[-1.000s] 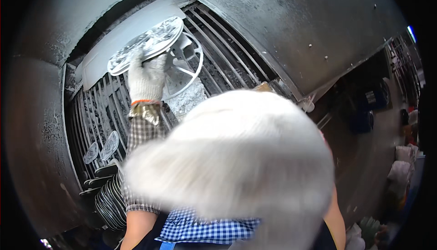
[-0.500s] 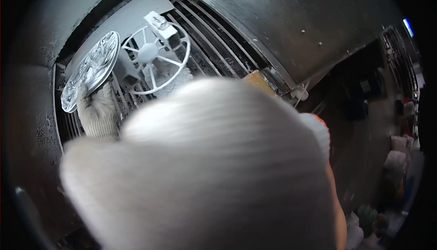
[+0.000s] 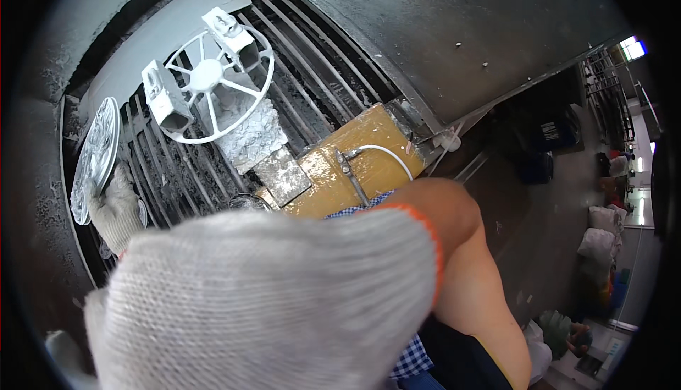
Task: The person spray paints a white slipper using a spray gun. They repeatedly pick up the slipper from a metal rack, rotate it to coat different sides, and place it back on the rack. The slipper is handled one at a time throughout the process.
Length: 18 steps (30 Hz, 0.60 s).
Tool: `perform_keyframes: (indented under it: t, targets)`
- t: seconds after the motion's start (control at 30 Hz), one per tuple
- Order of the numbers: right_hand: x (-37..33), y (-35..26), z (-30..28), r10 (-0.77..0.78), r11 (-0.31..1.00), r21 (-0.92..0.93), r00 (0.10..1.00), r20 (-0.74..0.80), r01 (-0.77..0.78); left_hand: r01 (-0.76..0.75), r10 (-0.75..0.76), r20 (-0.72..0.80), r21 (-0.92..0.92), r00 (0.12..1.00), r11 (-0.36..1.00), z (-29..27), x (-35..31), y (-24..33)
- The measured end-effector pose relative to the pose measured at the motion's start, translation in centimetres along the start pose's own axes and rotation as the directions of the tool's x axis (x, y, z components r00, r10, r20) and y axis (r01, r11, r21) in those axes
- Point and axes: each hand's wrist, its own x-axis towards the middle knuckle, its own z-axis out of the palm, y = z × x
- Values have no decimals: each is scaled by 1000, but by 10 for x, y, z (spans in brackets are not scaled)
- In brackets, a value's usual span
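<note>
My left hand (image 3: 117,209), in a pale knitted glove, grips the lower edge of a round disc wrapped in silver foil (image 3: 98,154). The disc is tilted nearly on edge at the left end of a metal grate. Close to the camera, my right hand (image 3: 262,298) is raised in a similar glove with an orange cuff. It fills the lower middle, and its fingers do not show. Beyond both hands stands a white spoked wheel (image 3: 206,76), flanked by two white-coated rectangular hollow blocks (image 3: 230,34).
Dark bars of the grate (image 3: 298,56) run under the wheel. On a yellow box (image 3: 355,156) at the front lies a metal spray-gun-like tool (image 3: 350,171) with a white hose. Metal walls (image 3: 454,28) enclose the back and left. White sacks (image 3: 601,232) sit far right.
The wheel, blocks and foil disc sit further left in the picture. My right hand has dropped lower, uncovering the yellow box, the tool and my forearm. My left hand stays on the disc.
</note>
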Motion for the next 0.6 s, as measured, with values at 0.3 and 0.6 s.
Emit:
perform_keyframes:
  t: [0.3, 0.6]
  targets:
    - [-59, 52, -26, 325, 942, -144, 932, 160, -304, -231, 328, 34, 778, 944, 584, -42, -19, -56]
    - [-173, 72, -3, 825, 550, -238, 565, 6, -800, 60, -297, -451, -469, 842, 881, -55, -21, -121]
